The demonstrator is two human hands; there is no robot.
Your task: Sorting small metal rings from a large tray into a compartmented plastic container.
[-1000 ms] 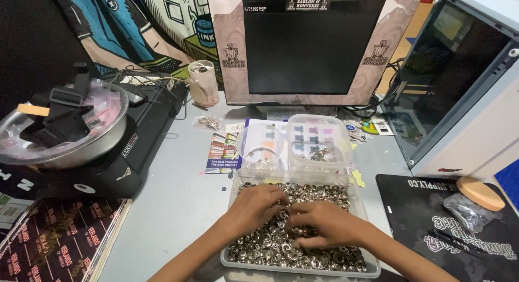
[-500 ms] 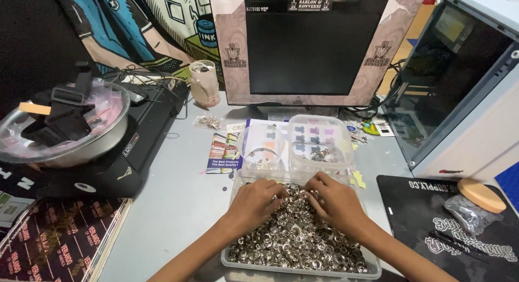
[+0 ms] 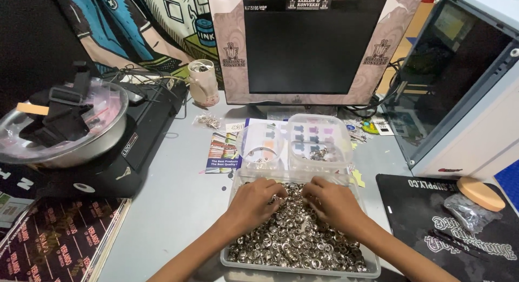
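both hands are down in the clear tray of small silver rings, at its far end. left hand lies palm down with fingers curled into the pile; it looks like it's pinching something near the fingertips, but what it holds can't be made out. right hand is also knuckles up, fingers bent and tucked toward the left hand; can't tell if it has a piece either. the two sets of fingertips nearly meet over the rings.

just beyond the tray sit two smaller clear tubs: left tub has a few rings on its bottom, right tub holds a small heap of them. a dark monitor stands behind, a black press machine off to the left, and a black mat to the right.

step in hand reads as picking and sorting pieces out of the bulk pile. judged next: isolate one piece with a fine pinch, lift clear of the heap without dragging neighbours, carry it forward over the tray wall to a tub.
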